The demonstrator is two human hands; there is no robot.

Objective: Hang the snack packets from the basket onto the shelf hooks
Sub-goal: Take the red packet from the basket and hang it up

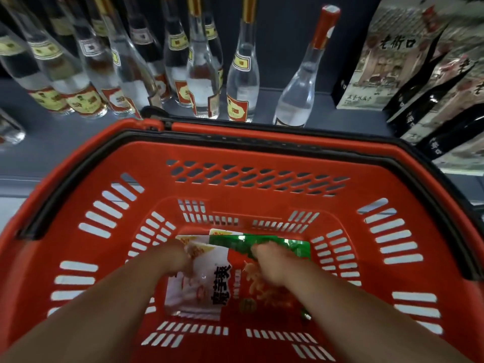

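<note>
Both hands, left (pixel 176 258) and right (pixel 271 260), are pinching glossy plastic snack packets (pixel 225 281) on the red slotted plastic basket (pixel 262 153) floor; lifting by top edges should be keeping hang-holes reachable.

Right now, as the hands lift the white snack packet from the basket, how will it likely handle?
The white snack packet looks like thin, glossy film: probably floppy, light and a bit slippery. The left hand grips its top edge, so it should dangle limply.
</note>
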